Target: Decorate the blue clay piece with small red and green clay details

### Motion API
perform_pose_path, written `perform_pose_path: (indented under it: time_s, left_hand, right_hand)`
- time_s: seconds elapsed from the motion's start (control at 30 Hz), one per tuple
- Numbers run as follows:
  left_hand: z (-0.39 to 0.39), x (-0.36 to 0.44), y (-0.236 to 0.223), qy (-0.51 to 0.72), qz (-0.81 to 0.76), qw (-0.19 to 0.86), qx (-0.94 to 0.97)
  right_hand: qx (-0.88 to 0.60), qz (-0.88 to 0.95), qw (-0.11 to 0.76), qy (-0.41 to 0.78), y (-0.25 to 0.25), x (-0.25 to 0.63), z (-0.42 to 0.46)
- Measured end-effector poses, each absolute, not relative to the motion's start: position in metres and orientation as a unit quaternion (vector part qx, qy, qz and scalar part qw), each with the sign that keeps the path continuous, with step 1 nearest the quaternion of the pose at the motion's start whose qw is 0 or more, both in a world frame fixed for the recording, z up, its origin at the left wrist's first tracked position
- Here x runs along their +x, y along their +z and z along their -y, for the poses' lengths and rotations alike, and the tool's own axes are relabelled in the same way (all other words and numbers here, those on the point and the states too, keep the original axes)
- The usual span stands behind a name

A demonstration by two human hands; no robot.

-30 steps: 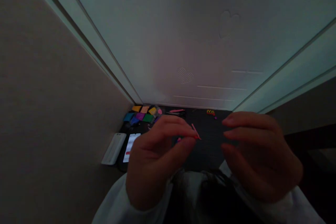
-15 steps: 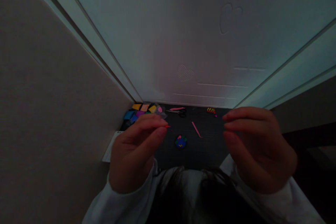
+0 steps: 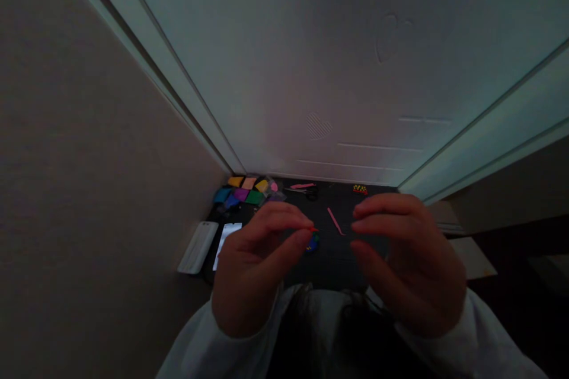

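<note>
My left hand is closed in a pinch. From its fingertips pokes a small pointed red piece, which looks like modelling clay. Just past those fingertips a small blue round piece with yellow marks lies on the dark table, partly covered by the hand. To the right my right hand is raised with thumb and fingers apart and nothing between them. Pink bent-tip tweezers lie on the table between the two hands.
At the back left lie several coloured packets. Scissors and another pink tool are by the white panel. A red piece with yellow dots sits farther right. A lit phone and a white object are at left.
Both hands have come closer together, the left moving right with the red piece and the right moving left. The left hand now partly covers the blue piece, and the phone has come into view.
</note>
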State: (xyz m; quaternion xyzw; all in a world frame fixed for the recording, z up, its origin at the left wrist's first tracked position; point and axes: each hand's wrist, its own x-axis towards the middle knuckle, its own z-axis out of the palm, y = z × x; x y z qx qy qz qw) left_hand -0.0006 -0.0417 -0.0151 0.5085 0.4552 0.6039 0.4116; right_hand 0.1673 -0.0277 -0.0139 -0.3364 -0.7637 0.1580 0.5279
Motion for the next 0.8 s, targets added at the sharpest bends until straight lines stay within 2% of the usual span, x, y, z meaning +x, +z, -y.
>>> perform_pose_path:
  time_s: [0.2,0.8]
  left_hand:
    - [0.046,0.004,-0.013,0.592,-0.416,0.454,0.520]
    - [0.052,0.008,-0.012,0.572,-0.407,0.472,0.533]
  right_hand:
    - [-0.327,0.769,0.530,0.144,-0.008,0.157,0.030]
    - [-0.329,0.772,0.532,0.110,-0.005,0.155,0.028]
